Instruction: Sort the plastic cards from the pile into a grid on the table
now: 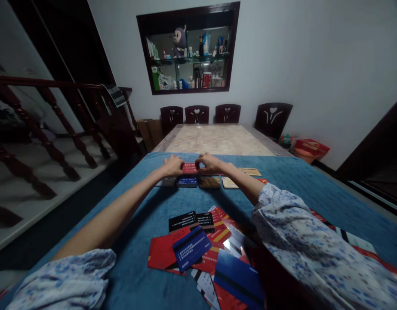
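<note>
At the far side of the blue cloth, my left hand (173,166) grips the left edge of a red card (189,168). My right hand (208,164) has its curled fingers on the right edge of the same card, which lies flat or nearly so. Just nearer to me is a row of cards: a blue card (186,182), a brown-gold card (210,183) and a cream card (230,183). A yellowish card (250,172) lies beyond my right forearm. Whether the red card tops a stack is hard to make out.
A loose heap of cards lies close to me, with a blue striped card (192,248), a larger blue card (238,275) and black cards (182,221). More cards (356,239) lie at the right. Chairs (197,115) stand beyond the table (217,137); a wooden railing (56,107) runs left.
</note>
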{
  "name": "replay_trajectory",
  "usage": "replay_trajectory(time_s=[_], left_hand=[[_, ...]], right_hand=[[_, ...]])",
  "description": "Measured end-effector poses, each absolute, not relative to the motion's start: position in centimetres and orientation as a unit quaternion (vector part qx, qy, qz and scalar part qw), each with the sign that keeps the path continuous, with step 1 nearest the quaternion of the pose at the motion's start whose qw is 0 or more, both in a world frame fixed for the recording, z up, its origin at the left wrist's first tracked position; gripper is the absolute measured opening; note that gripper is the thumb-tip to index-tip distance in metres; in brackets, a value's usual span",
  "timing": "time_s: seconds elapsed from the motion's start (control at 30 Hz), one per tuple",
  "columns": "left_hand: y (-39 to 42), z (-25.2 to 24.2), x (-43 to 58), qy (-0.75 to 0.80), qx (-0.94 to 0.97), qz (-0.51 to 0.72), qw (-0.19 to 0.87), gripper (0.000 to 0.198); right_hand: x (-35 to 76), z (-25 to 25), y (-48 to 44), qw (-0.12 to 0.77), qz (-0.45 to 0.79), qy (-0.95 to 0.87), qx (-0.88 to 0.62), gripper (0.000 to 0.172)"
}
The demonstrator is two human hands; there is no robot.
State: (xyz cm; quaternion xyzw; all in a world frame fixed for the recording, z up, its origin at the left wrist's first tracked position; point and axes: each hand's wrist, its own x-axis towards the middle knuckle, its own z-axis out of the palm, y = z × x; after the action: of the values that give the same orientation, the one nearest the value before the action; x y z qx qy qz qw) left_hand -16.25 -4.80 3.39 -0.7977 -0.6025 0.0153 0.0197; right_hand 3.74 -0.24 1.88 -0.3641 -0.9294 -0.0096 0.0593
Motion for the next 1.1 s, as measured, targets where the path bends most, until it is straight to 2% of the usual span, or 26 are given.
replay_trajectory(time_s=[0.4, 0.87, 1.1], left_hand=[[-1.2, 1.4, -17.3, -0.599, -0.800, 0.025, 0.011, 0.032], [0.3, -0.3, -17.9, -0.585, -0.810, 0.028, -0.034, 0.028], [0.7, -0.5, -18.4, -0.566, -0.823, 0.022, -0.046, 0.025]], right_hand=[[2.2, -0.2, 2.8, 0.018, -0.029, -0.917, -0.397, 0.034], [1.6, -1.1, 3.6, -0.005, 0.009, -0.906, -0.424, 0.032], [1.8, -0.6, 2.4, -0.035, 0.006, -0.892, -0.451, 0.039]])
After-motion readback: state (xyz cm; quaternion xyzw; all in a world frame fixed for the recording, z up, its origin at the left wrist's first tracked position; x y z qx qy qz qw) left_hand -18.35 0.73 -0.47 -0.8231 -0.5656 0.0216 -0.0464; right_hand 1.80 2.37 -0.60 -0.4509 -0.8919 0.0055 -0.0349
